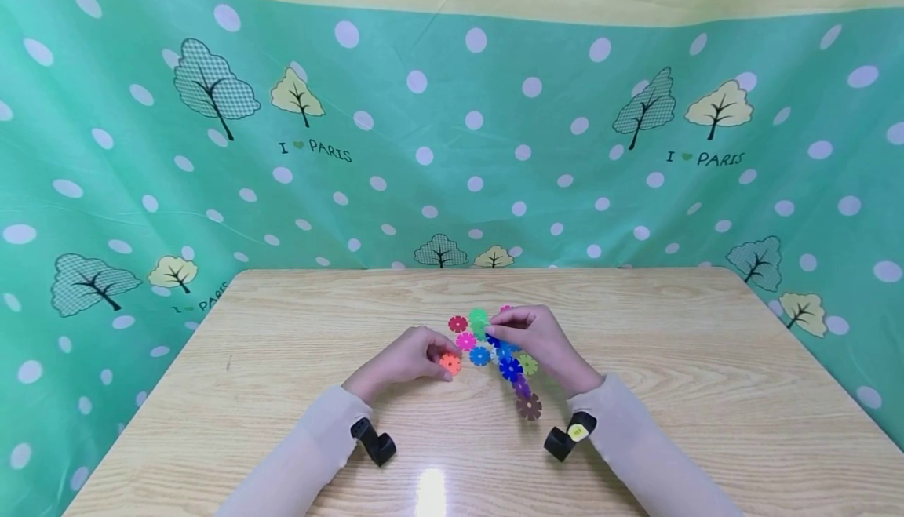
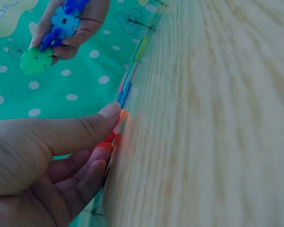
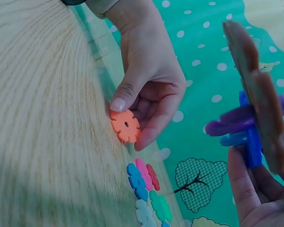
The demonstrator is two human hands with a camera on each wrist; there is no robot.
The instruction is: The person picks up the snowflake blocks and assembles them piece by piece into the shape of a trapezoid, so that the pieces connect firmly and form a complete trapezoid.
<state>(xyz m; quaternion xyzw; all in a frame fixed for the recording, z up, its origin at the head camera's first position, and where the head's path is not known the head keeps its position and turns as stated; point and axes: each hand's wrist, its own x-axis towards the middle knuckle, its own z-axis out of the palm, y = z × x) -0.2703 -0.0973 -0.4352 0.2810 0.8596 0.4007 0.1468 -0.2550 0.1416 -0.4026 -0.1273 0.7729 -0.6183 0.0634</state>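
- The left hand (image 1: 404, 358) pinches an orange flower disc (image 1: 450, 362) between thumb and fingers, low on the worktop (image 1: 282, 391).
- The right hand (image 1: 538, 342) grips a chain of joined flower discs (image 1: 514, 372), fingers curled round its blue part.
- Loose discs (image 1: 468, 333) lie flat between the hands.

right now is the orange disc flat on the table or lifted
Lifted at one side: the left hand pinches the orange disc, tilting it up off the table.
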